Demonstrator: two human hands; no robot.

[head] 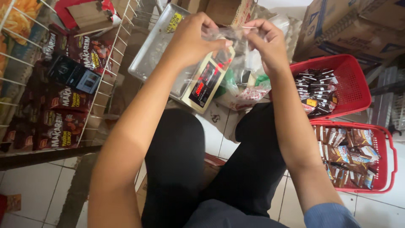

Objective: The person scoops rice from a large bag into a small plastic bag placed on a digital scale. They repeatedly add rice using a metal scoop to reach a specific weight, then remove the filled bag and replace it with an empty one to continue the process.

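My left hand (pixel 192 36) and my right hand (pixel 265 42) are raised side by side, both pinching the top of a small clear plastic bag (pixel 230 50) that hangs between them. What the bag holds is hard to make out. Just under my hands stands a digital weighing scale (pixel 206 82) with a metal tray (pixel 154 46) and a dark display with red digits. I sit on the floor with my legs in black trousers (pixel 177 160) stretched toward the scale.
A white wire rack (pixel 101 76) at left holds brown snack packets (pixel 63 122). Two red baskets, one at right (pixel 354 80) and one nearer (pixel 386 169), hold wrapped sweets. Cardboard boxes (pixel 358 29) stand behind. More plastic bags (pixel 249 90) lie beside the scale on the tiled floor.
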